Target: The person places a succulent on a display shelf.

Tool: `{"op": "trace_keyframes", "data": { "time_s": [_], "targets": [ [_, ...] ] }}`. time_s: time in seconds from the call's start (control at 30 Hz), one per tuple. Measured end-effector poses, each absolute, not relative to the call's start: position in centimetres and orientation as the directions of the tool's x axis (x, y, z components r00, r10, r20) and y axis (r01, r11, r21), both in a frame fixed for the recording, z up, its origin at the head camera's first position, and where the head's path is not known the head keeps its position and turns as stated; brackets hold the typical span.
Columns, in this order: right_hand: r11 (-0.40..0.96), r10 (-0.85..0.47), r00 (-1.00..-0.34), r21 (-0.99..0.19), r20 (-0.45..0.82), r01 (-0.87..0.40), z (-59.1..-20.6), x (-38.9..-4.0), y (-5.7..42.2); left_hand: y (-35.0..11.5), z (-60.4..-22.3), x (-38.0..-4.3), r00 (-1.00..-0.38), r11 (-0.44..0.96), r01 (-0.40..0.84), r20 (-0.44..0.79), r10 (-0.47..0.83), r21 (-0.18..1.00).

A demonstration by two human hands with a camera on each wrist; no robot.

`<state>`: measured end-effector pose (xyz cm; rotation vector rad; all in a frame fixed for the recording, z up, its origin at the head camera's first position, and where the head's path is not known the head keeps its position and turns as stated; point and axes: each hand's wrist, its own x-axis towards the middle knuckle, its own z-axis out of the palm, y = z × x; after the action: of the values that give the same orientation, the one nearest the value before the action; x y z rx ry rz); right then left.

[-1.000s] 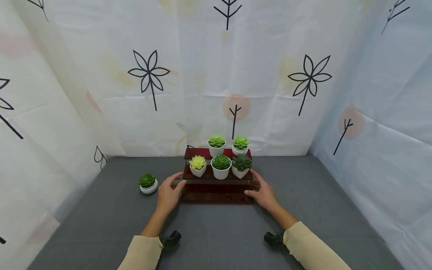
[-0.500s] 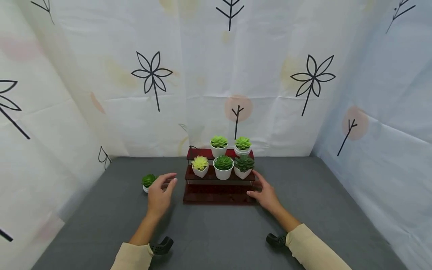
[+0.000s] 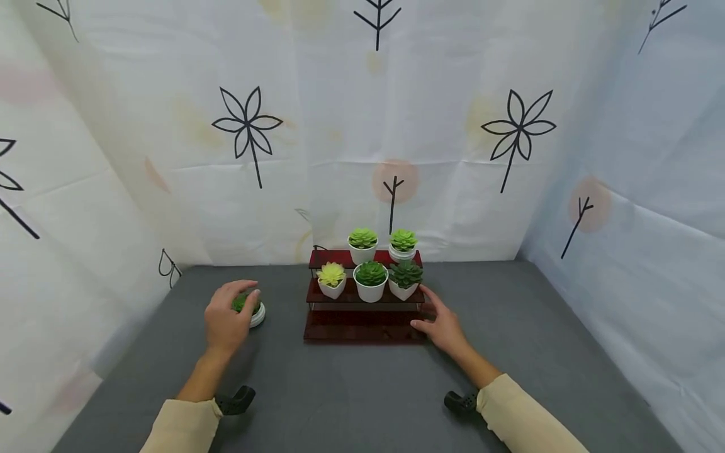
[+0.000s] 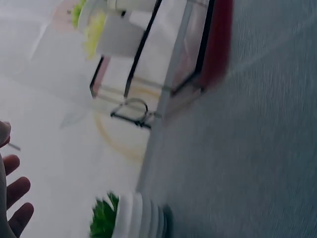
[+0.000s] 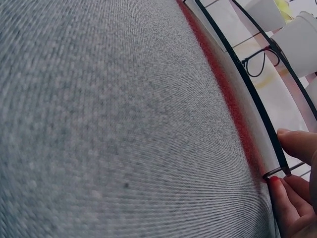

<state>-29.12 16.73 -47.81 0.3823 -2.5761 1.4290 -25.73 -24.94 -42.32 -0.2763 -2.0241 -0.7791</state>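
Observation:
A dark red three-tier plant stand (image 3: 362, 327) stands near the back of the table. Potted succulents fill its upper two shelves, among them a yellow one (image 3: 331, 277), a dark green one (image 3: 404, 277) and a round green one (image 3: 370, 274). The lowest shelf is bare. My right hand (image 3: 444, 324) grips the stand's right end; in the right wrist view its thumb (image 5: 294, 144) and fingers meet at the corner. My left hand (image 3: 226, 318), fingers loosely bent, hovers beside a succulent in a ribbed white pot (image 4: 136, 218). The left wrist view shows the fingers apart from that pot.
Grey cloth covers the table (image 3: 362, 396). A patterned white curtain (image 3: 351, 126) closes off the back and both sides. Light green succulents (image 3: 362, 242) stand on the top shelf, close to the back curtain.
My left hand has let go of the stand's left end and moved left to the lone succulent. My right hand stays at the right end of the stand.

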Motion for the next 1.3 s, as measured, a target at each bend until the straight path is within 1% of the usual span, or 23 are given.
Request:
{"op": "trace_keyframes", "data": {
  "time_s": [0.27, 0.37, 0.4, 0.47, 0.57, 0.63, 0.67, 0.73, 0.83, 0.9, 1.1, 1.23, 1.3],
  "targets": [
    [0.514, -0.133, -0.956, -0.807, 0.26, -0.291, -47.7, -29.1, 16.7, -28.9, -44.8, -26.6, -0.572, 0.796, 0.428, 0.81, -0.127, 0.427],
    [0.519, -0.133, -0.958, -0.805, 0.254, -0.286, -47.7, -29.1, 16.7, -29.9, -45.7, -26.7, -0.597, 0.773, 0.42, 0.786, -0.158, 0.475],
    [0.522, -0.132, -0.958, -0.804, 0.254, -0.286, -47.7, -29.1, 16.7, -30.1, -46.0, -26.6, -0.616, 0.765, 0.41, 0.769, -0.169, 0.496],
    [0.53, -0.132, -0.957, -0.798, 0.257, -0.287, -47.7, -29.1, 16.7, -30.5, -46.5, -26.6, -0.678, 0.743, 0.373, 0.709, -0.191, 0.556],
    [0.539, -0.129, -0.956, -0.79, 0.265, -0.292, -47.7, -29.1, 16.8, -30.9, -47.0, -26.5, -0.81, 0.694, 0.285, 0.553, -0.195, 0.661],
    [0.543, -0.127, -0.955, -0.787, 0.267, -0.292, -47.7, -29.1, 16.7, -31.0, -47.3, -26.5, -0.884, 0.661, 0.212, 0.43, -0.184, 0.719],
    [0.547, -0.128, -0.955, -0.784, 0.268, -0.293, -47.7, -29.1, 16.7, -31.1, -47.4, -26.6, -0.912, 0.646, 0.182, 0.373, -0.171, 0.741],
    [0.548, -0.131, -0.954, -0.783, 0.269, -0.296, -47.7, -29.1, 16.7, -31.2, -47.5, -26.7, -0.944, 0.613, 0.142, 0.293, -0.153, 0.777],
    [0.538, -0.136, -0.953, -0.788, 0.27, -0.3, -47.7, -29.1, 16.6, -31.2, -47.6, -26.7, -0.962, 0.584, 0.1, 0.228, -0.15, 0.806],
    [0.53, -0.139, -0.952, -0.792, 0.271, -0.303, -47.7, -29.1, 16.6, -31.1, -47.6, -26.8, -0.966, 0.584, 0.084, 0.21, -0.151, 0.807],
    [0.528, -0.127, -0.957, -0.799, 0.26, -0.287, -47.7, -29.1, 16.6, -30.9, -47.5, -27.2, -0.975, 0.643, 0.032, 0.166, -0.149, 0.765],
    [0.527, -0.127, -0.959, -0.802, 0.253, -0.281, -47.6, -29.1, 16.6, -30.7, -47.6, -27.6, -0.981, 0.666, -0.013, 0.119, -0.152, 0.745],
    [0.522, -0.127, -0.959, -0.805, 0.253, -0.281, -47.7, -29.1, 16.6, -30.6, -47.7, -27.8, -0.983, 0.668, -0.015, 0.111, -0.146, 0.744]
  ]
}}
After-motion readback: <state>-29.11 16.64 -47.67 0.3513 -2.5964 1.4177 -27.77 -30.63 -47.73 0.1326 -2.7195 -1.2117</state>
